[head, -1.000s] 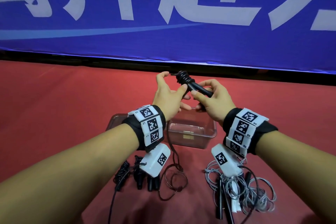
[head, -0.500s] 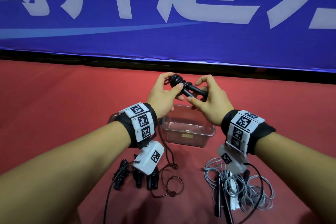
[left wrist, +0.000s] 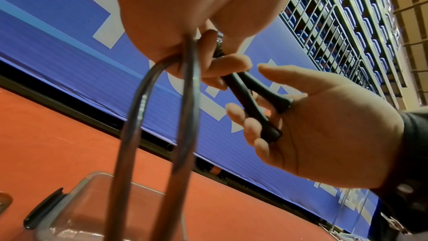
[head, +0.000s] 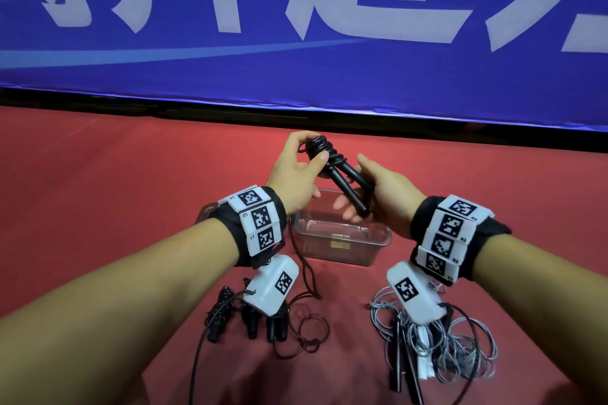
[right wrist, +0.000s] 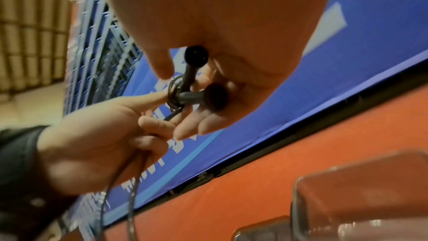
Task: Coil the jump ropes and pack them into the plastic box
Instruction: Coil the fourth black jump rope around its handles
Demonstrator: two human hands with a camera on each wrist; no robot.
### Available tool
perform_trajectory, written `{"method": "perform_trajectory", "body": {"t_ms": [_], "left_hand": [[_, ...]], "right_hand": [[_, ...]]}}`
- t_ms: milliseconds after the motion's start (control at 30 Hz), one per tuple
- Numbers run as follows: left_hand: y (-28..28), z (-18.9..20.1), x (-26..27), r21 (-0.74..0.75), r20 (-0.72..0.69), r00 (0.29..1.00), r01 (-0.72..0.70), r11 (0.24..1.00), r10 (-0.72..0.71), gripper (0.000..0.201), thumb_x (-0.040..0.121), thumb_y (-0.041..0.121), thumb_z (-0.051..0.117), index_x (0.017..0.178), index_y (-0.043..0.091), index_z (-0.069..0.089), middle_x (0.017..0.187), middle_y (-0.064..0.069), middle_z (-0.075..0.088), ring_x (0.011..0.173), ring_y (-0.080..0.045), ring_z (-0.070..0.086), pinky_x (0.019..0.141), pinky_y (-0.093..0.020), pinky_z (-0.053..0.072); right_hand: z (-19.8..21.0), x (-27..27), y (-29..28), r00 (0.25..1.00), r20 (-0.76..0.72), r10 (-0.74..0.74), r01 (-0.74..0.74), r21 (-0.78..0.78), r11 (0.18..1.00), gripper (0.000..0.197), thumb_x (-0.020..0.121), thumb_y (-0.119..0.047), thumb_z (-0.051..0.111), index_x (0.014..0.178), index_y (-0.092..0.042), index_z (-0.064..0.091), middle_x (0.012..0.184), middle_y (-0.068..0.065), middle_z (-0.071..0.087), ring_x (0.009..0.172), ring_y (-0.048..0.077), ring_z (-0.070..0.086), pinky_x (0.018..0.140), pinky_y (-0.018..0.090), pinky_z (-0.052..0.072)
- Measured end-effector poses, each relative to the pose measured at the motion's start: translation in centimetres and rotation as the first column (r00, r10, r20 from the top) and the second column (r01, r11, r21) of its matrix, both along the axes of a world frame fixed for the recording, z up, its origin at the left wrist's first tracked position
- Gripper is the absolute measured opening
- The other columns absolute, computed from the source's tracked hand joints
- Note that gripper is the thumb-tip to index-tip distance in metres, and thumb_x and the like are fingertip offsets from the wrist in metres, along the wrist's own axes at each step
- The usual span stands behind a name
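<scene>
A black jump rope is held up over the clear plastic box [head: 342,242]. My left hand [head: 309,158] pinches the rope coil [head: 320,148] wound round the tops of its two black handles [head: 345,182]. My right hand [head: 362,196] grips the handles' lower ends, which rest in its palm [left wrist: 324,125]. Two loose strands [left wrist: 185,116] hang from the left hand down to the red floor, ending in loops [head: 309,335]. The right wrist view shows the handle butts [right wrist: 215,96] under my right hand [right wrist: 231,25], with my left hand's fingers [right wrist: 148,102] on the coil.
Coiled black jump ropes [head: 230,316] lie on the floor under my left wrist. A tangled pile of grey ropes [head: 460,348] with black handles lies under my right wrist. A blue banner wall [head: 296,26] stands behind the box. Red floor spreads left and right.
The handles have swung from nearly flat to steeply tilted, and my right hand has shifted to their lower ends. The hanging rope has been pulled up, leaving less slack on the floor.
</scene>
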State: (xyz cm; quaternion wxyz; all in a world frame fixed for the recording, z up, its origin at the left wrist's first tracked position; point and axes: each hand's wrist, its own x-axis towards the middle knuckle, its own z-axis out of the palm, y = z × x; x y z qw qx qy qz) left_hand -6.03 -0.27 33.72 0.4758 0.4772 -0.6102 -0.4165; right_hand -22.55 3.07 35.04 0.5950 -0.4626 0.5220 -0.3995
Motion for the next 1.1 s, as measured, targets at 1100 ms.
{"method": "perform_trajectory", "body": {"t_ms": [1100], "left_hand": [[0.3,-0.3,-0.4,-0.037,0.107,0.992,0.069,0.997,-0.065,0.032,0.102,0.022,0.057,0.124,0.041,0.044,0.076,-0.009,0.069,0.041,-0.016,0.055,0.052,-0.031,0.048]], "right_hand": [[-0.3,-0.4,-0.3,0.99,-0.141,-0.028,0.012,-0.116,0.993,0.031,0.087,-0.013,0.076,0.108,-0.01,0.053,0.083,0.015,0.075,0.064,0.027,0.072,0.057,0.031,0.058]]}}
